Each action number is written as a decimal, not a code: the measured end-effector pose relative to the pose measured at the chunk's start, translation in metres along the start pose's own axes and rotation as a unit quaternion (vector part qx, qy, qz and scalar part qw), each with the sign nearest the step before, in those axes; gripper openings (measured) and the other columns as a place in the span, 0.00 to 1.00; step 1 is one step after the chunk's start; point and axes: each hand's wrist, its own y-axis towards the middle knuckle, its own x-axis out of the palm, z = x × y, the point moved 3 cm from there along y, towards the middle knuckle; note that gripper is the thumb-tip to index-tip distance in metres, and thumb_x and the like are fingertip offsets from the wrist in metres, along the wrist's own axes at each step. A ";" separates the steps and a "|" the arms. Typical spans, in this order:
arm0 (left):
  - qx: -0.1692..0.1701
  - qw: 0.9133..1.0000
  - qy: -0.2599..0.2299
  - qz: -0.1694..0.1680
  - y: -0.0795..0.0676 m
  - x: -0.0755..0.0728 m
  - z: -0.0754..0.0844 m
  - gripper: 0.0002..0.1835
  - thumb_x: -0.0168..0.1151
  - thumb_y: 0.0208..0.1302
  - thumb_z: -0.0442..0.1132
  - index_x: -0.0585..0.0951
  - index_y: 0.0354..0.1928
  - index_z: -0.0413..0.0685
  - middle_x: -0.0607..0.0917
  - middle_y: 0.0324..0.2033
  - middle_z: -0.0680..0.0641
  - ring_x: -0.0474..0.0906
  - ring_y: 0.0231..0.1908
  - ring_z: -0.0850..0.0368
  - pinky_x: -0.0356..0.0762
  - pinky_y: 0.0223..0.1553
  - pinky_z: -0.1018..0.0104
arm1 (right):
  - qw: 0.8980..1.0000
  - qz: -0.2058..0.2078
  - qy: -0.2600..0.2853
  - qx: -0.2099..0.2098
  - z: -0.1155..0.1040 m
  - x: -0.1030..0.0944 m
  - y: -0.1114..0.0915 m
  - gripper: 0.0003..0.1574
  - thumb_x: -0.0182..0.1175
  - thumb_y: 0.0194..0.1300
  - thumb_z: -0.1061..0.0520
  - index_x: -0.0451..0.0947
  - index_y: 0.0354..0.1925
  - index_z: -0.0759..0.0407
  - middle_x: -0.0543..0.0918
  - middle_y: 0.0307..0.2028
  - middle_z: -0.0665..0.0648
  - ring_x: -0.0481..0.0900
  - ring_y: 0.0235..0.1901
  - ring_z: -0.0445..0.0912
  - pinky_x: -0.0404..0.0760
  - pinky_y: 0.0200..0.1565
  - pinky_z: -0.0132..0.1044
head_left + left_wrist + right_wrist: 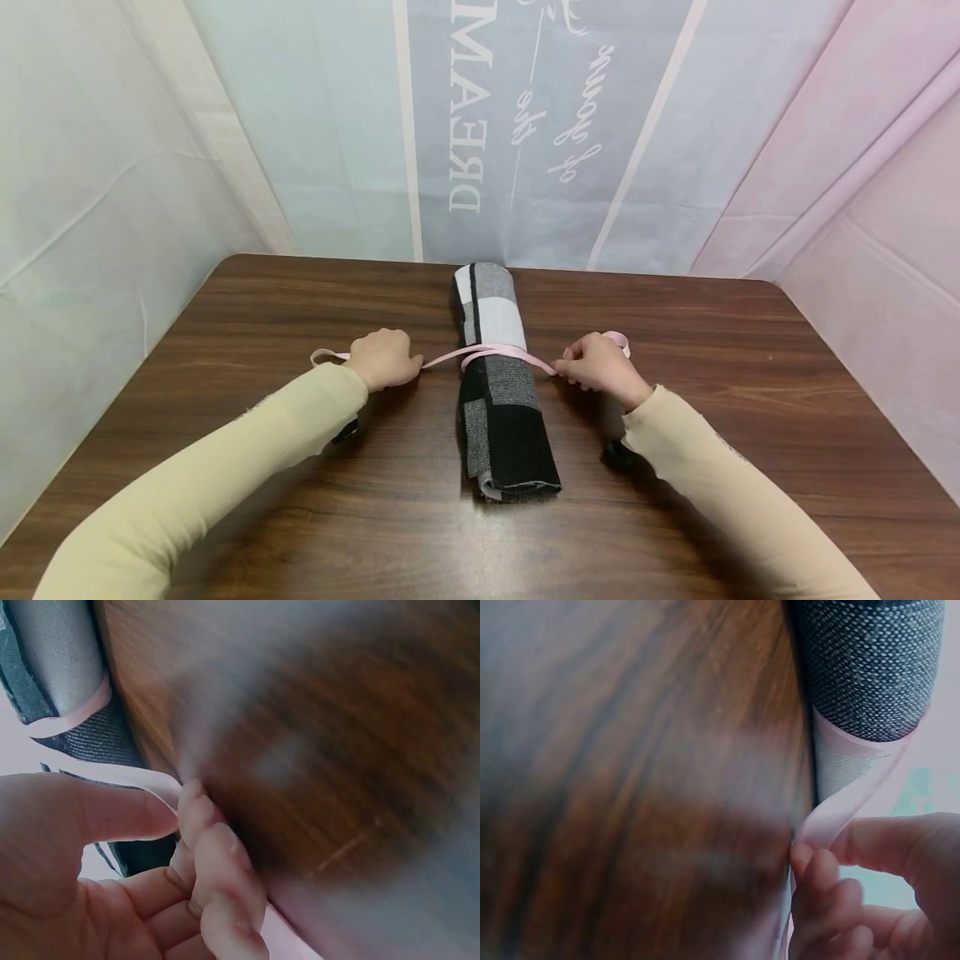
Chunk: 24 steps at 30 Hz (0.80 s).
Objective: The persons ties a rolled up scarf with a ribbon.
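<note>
A rolled checked cloth [512, 433] in black, grey and white lies lengthwise at the middle of the table. A pink ribbon [504, 349] runs around the roll and crosses over its top. My left hand [382, 358] pinches one length of the ribbon [142, 776] between thumb and fingers, left of the roll; the loose end loops out behind that hand. On the other side, my right hand [600, 367] pinches the other length of the ribbon [836, 814], its tail curling up beyond the knuckles. Both lengths stretch from the roll to the fingertips.
The brown wooden table [405, 533] has its back edge against a printed fabric curtain [345, 150] with mirrored lettering. Pale curtains [82, 208] hang along both sides. Dark wrist-worn pieces [618, 454] show beneath the cream sleeves.
</note>
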 end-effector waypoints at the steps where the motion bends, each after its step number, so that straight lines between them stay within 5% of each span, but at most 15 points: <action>1: 0.001 1.000 -0.002 0.000 0.000 0.000 0.000 0.18 0.51 0.67 0.47 0.77 0.21 0.45 0.79 0.16 0.47 0.76 0.15 0.54 0.70 0.20 0.60 | 1.000 0.001 0.005 0.002 0.000 0.000 0.000 0.15 0.59 0.62 0.56 0.82 0.23 0.64 0.80 0.16 0.54 0.72 0.15 0.42 0.73 0.20 0.34; 5: 0.006 1.000 -0.016 -0.003 -0.001 0.000 0.001 0.13 0.52 0.64 0.41 0.77 0.23 0.44 0.79 0.14 0.48 0.76 0.13 0.55 0.70 0.17 0.62 | 1.000 0.005 0.030 0.008 0.000 -0.001 0.001 0.13 0.57 0.63 0.58 0.83 0.29 0.66 0.83 0.20 0.56 0.75 0.16 0.43 0.76 0.21 0.35; 9: 0.003 1.000 -0.030 0.001 -0.001 0.000 0.000 0.14 0.54 0.59 0.39 0.74 0.15 0.49 0.76 0.11 0.51 0.74 0.15 0.56 0.67 0.17 0.65 | 0.998 0.016 0.057 0.000 0.000 -0.001 0.003 0.13 0.57 0.65 0.59 0.82 0.35 0.69 0.85 0.25 0.59 0.79 0.20 0.42 0.80 0.25 0.36; 12: 0.004 0.999 -0.047 0.023 -0.001 -0.002 -0.003 0.15 0.55 0.57 0.39 0.73 0.13 0.51 0.77 0.15 0.52 0.73 0.20 0.55 0.65 0.19 0.64 | 0.995 0.028 0.094 -0.020 -0.001 -0.001 0.004 0.12 0.57 0.65 0.61 0.81 0.39 0.72 0.86 0.29 0.63 0.82 0.23 0.43 0.83 0.28 0.36; 16: 0.024 0.992 -0.102 0.066 0.001 -0.005 -0.007 0.08 0.57 0.60 0.39 0.79 0.24 0.48 0.83 0.28 0.48 0.76 0.27 0.54 0.70 0.26 0.64 | 0.987 0.040 0.152 -0.039 -0.003 -0.003 0.006 0.13 0.57 0.66 0.64 0.79 0.44 0.74 0.85 0.35 0.69 0.84 0.27 0.44 0.84 0.33 0.36; 19: 0.035 0.980 -0.180 0.083 0.003 -0.007 -0.008 0.08 0.55 0.64 0.38 0.80 0.34 0.41 0.85 0.32 0.44 0.79 0.28 0.55 0.75 0.31 0.66 | 0.978 0.045 0.198 -0.041 -0.006 -0.005 0.006 0.16 0.56 0.67 0.64 0.76 0.48 0.76 0.83 0.41 0.71 0.85 0.31 0.43 0.84 0.38 0.36; 24: 0.016 0.942 -0.321 0.094 0.007 -0.008 -0.005 0.09 0.55 0.65 0.35 0.76 0.41 0.35 0.85 0.35 0.40 0.83 0.29 0.58 0.81 0.33 0.68 | 0.968 0.039 0.247 -0.025 -0.010 -0.007 0.007 0.22 0.53 0.70 0.59 0.71 0.54 0.76 0.79 0.49 0.71 0.83 0.35 0.41 0.83 0.45 0.39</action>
